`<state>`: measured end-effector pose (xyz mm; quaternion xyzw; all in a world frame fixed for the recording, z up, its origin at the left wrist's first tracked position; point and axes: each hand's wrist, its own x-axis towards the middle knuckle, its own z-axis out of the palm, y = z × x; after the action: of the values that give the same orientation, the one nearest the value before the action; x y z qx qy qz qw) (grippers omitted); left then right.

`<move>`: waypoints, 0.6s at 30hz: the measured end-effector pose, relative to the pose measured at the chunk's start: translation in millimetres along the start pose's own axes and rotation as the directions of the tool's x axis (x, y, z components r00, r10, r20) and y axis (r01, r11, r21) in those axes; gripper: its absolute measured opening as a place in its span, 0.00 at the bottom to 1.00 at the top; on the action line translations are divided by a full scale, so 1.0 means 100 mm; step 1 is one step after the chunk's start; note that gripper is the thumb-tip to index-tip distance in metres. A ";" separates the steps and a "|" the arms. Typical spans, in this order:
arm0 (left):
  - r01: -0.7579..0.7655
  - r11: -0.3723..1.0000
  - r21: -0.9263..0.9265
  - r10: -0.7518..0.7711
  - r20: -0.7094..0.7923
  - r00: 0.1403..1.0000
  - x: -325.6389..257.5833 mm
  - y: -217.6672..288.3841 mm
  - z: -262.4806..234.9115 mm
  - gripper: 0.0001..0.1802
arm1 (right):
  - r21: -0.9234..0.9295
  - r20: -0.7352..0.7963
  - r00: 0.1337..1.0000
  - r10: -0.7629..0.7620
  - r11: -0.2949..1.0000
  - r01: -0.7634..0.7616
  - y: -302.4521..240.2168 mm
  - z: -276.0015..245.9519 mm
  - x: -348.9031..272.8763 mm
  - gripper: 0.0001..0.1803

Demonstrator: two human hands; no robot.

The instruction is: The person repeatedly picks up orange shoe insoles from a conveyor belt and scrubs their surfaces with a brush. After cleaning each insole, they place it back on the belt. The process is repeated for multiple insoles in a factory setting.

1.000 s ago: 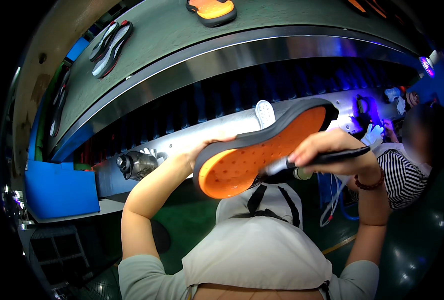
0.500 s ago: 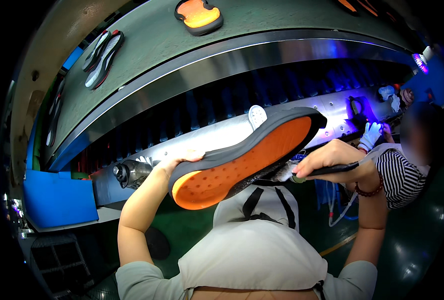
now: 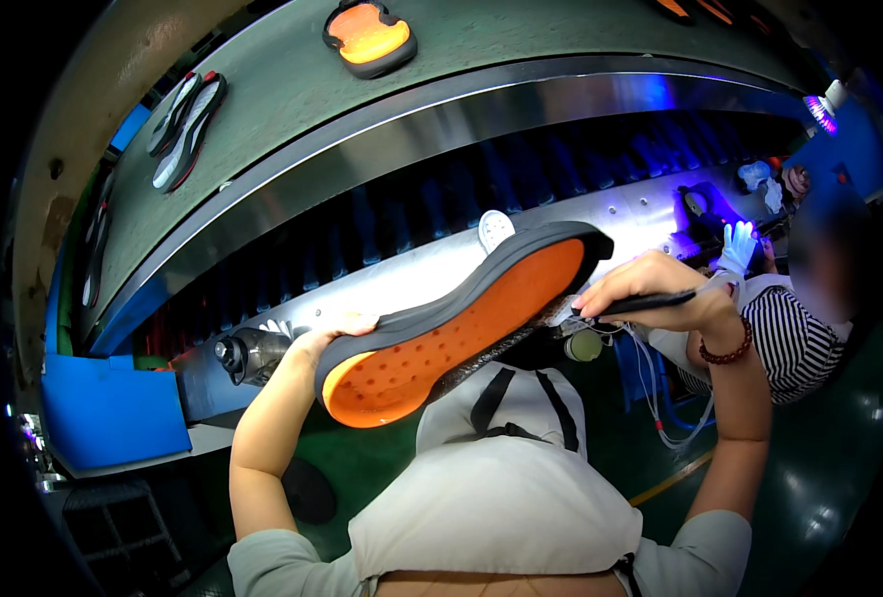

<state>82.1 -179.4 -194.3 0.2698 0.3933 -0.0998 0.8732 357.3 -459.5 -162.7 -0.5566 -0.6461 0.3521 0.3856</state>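
My left hand (image 3: 324, 334) grips the heel end of a shoe sole (image 3: 461, 323), orange inside with a dark grey rim, held tilted up to the right above my lap. My right hand (image 3: 661, 291) holds a thin black brush-like tool (image 3: 633, 301) with its tip at the sole's right side edge near the toe. A dark textured piece shows under the sole's lower edge. My white apron (image 3: 501, 488) lies below.
A curved grey conveyor belt (image 3: 292, 90) carries an orange sole (image 3: 367, 37) and dark soles (image 3: 188, 124) at the left. A metal ledge (image 3: 402, 274) with a white round item (image 3: 494, 229) runs ahead. A person in a striped shirt (image 3: 790, 338) works at the right. A blue bin (image 3: 113, 413) sits left.
The sole has swung lower and further left at its heel end, now tilted flatter. My right hand with the tool has shifted along the sole's right edge toward the toe.
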 end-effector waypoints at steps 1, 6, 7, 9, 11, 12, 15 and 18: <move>-0.003 1.000 -0.003 0.003 0.008 1.000 0.02 0.00 0.00 0.25 | -0.049 0.041 0.998 0.050 0.998 -0.047 0.01 0.00 0.00 0.08; -0.038 0.995 -0.093 0.046 0.092 0.995 0.23 -0.15 0.03 0.25 | 0.199 -0.092 0.989 0.115 0.975 -0.094 -0.21 0.03 0.06 0.13; -0.036 0.989 -0.141 0.056 0.139 0.989 0.36 -0.25 0.04 0.25 | 0.261 -0.194 0.981 0.016 0.965 0.036 -0.15 0.16 0.12 0.13; -0.043 0.973 -0.228 0.091 0.203 0.975 0.55 -0.40 0.13 0.25 | 0.540 -0.185 0.963 0.198 0.839 -0.069 -0.17 0.38 0.26 0.12; -0.040 0.962 -0.269 0.109 0.246 0.963 0.68 -0.52 0.21 0.25 | 0.527 -0.226 0.926 0.302 0.838 -0.144 0.02 0.57 0.40 0.10; -0.036 0.959 -0.281 0.110 0.250 0.962 0.72 -0.55 0.22 0.25 | 0.647 -0.222 0.897 0.383 0.746 -0.158 0.21 0.56 0.38 0.09; -0.048 0.953 -0.299 0.126 0.247 0.961 0.75 -0.59 0.21 0.25 | 0.564 -0.507 0.785 0.356 0.826 -0.010 0.49 0.46 0.27 0.07; -0.047 0.951 -0.305 0.128 0.251 0.960 0.80 -0.63 0.19 0.25 | 0.349 -0.821 0.466 0.330 0.936 -0.047 0.76 0.50 0.25 0.07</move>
<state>123.9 -239.3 -267.8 0.1376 0.2699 -0.0363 0.9523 344.6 -425.8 -250.5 -0.6660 -0.2396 0.1502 0.6903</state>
